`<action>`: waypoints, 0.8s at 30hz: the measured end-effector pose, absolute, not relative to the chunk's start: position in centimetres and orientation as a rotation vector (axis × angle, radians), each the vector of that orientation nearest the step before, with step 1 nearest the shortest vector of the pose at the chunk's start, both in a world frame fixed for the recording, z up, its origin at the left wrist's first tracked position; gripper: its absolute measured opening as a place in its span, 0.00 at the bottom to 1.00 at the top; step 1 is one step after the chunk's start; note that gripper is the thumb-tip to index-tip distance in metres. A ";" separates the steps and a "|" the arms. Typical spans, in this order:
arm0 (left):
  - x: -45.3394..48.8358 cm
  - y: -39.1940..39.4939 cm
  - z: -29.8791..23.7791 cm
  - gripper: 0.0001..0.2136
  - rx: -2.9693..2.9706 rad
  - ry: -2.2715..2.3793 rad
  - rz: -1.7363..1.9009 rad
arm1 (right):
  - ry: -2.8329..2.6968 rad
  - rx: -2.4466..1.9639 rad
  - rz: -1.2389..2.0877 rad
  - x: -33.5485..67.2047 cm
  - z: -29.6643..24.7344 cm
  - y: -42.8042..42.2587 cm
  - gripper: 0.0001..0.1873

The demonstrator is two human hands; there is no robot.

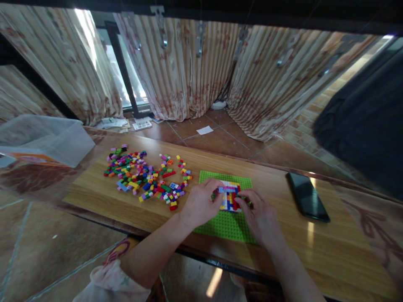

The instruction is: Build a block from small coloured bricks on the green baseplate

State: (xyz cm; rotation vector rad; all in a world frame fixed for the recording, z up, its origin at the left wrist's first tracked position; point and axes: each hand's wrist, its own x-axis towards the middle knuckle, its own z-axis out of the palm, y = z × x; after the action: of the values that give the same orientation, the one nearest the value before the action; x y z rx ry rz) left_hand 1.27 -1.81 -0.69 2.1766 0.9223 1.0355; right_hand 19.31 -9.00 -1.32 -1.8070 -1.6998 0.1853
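Observation:
A flat build of toy building bricks (229, 197), in white, red, blue and yellow, is on a green studded baseplate (226, 228). At its left edge is my left hand (203, 200), with thumb and fingers curled round that side. My right hand (260, 214) has its fingers bent against the right edge, near a red brick. Both hands look closed on the build, though my fingers cover its two sides and any small brick between them is hard to make out.
Loose coloured bricks (135, 172) lie spread over the left part of the wooden table (103, 205). A clear plastic bin (67, 140) stands at the far left. To the right lies a black phone (307, 197). Striped curtains (189, 71) hang beyond the table.

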 end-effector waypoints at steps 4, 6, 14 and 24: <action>1.3 -1.9 -0.7 0.08 2.178 0.901 1.045 | -1.738 -1.790 0.162 19.5 -1.3 -9.0 0.12; 1.3 -1.9 -0.7 0.08 2.178 0.906 1.042 | -1.744 -1.784 0.165 19.6 -1.3 -8.9 0.13; 1.4 -1.9 -0.9 0.08 2.187 0.914 1.036 | -1.550 -1.716 0.410 19.7 -1.1 -8.5 0.13; 1.3 -1.9 -0.5 0.08 2.184 0.922 0.990 | -1.110 -1.788 0.582 20.0 -2.0 -8.5 0.21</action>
State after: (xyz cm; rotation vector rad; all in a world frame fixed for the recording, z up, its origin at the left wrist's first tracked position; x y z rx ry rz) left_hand 1.30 -1.95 -0.55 2.1841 0.9223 0.9904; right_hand 19.95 -8.52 -1.96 -1.7878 -1.1100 0.5820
